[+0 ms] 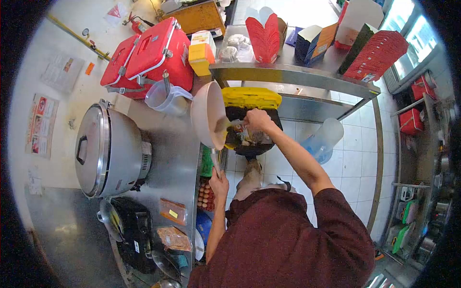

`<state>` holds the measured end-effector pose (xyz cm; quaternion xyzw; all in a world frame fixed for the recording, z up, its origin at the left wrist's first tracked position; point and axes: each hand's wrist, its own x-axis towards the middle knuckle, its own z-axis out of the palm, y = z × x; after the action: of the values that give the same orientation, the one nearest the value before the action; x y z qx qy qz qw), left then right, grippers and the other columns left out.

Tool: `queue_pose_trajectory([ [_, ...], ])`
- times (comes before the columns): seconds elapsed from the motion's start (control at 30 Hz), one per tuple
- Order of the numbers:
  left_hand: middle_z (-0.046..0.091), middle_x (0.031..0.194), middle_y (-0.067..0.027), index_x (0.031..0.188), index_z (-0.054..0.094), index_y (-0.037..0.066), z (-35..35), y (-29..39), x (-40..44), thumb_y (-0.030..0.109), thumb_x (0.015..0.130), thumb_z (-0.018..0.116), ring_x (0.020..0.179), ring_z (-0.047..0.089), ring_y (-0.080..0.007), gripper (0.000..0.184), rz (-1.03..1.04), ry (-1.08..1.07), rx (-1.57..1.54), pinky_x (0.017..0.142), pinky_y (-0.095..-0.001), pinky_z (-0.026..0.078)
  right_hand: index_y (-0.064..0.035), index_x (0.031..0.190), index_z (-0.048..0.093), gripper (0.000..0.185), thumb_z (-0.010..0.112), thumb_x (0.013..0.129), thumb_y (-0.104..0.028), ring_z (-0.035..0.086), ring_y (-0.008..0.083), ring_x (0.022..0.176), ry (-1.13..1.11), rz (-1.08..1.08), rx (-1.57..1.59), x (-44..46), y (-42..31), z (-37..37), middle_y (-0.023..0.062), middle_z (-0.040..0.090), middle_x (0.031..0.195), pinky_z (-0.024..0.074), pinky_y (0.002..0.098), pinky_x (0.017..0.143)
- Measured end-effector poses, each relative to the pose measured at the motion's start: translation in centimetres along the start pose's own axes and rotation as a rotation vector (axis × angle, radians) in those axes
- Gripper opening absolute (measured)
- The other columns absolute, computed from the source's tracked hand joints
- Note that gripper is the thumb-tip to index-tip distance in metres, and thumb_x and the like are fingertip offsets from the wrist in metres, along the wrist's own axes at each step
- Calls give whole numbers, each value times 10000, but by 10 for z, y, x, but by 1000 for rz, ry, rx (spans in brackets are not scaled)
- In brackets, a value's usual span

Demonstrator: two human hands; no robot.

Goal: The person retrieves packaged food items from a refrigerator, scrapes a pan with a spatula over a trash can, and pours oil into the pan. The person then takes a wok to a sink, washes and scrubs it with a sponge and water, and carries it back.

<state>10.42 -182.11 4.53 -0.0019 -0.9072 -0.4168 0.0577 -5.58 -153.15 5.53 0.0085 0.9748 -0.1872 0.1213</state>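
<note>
My left hand point(219, 184) is wrapped round the handle of a pale pan point(205, 115), which is tipped on its side toward a bin. The bin has a yellow lid point(252, 97), folded back, and a dark liner with mixed waste point(253, 136) inside. My right hand point(258, 119) is closed on a utensil point(234, 123) whose far end reaches the pan's inner side, above the bin's left edge. The utensil's exact shape is too small to tell.
A large rice cooker point(98, 149), a clear jug point(168, 97) and red cool boxes point(161, 53) stand on the left counter. Eggs point(206, 196) sit below it. A steel shelf point(293, 74) with stacked cartons is ahead; a translucent container point(329, 136) stands right of the bin.
</note>
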Motion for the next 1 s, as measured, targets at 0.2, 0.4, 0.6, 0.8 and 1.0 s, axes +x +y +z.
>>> queue_pose_trajectory([
  [0.2, 635, 774, -225, 1170, 564, -27, 0, 3, -1, 122, 860, 606, 672, 635, -346, 346, -44, -20, -22, 608, -394, 486, -218, 951, 748, 296, 640, 676, -204, 663, 343, 787, 11, -106, 139, -7, 27, -22, 105, 707, 873, 535, 442, 703],
  [0.4, 620, 753, -277, 1122, 548, -70, 6, -14, -4, 74, 875, 581, 719, 645, -431, 287, 24, -31, -31, 580, -429, 480, -237, 990, 741, 290, 659, 744, -367, 677, 310, 806, -185, -216, -21, 28, 38, -5, 88, 712, 898, 530, 409, 722],
  [0.6, 619, 742, -273, 1125, 554, -60, 10, -18, -1, 89, 873, 588, 726, 647, -432, 295, 34, 34, -56, 570, -432, 478, -228, 925, 749, 254, 663, 723, -356, 669, 312, 775, -82, -402, -48, 43, 36, -45, 90, 709, 857, 520, 434, 679],
  [0.8, 607, 717, -256, 1118, 558, -58, 0, -10, -6, 80, 873, 584, 665, 654, -378, 282, 60, 44, 0, 549, -399, 469, -199, 856, 750, 221, 658, 702, -328, 660, 339, 741, -91, -327, -198, 57, 13, -88, 105, 701, 810, 516, 449, 644],
  [1.0, 635, 769, -224, 1101, 588, -17, -9, 8, -11, 90, 858, 602, 676, 648, -372, 266, -9, -7, -55, 603, -412, 479, -92, 788, 725, 233, 659, 686, -291, 672, 341, 744, -5, -403, -303, 51, -38, -86, 156, 694, 798, 529, 462, 631],
])
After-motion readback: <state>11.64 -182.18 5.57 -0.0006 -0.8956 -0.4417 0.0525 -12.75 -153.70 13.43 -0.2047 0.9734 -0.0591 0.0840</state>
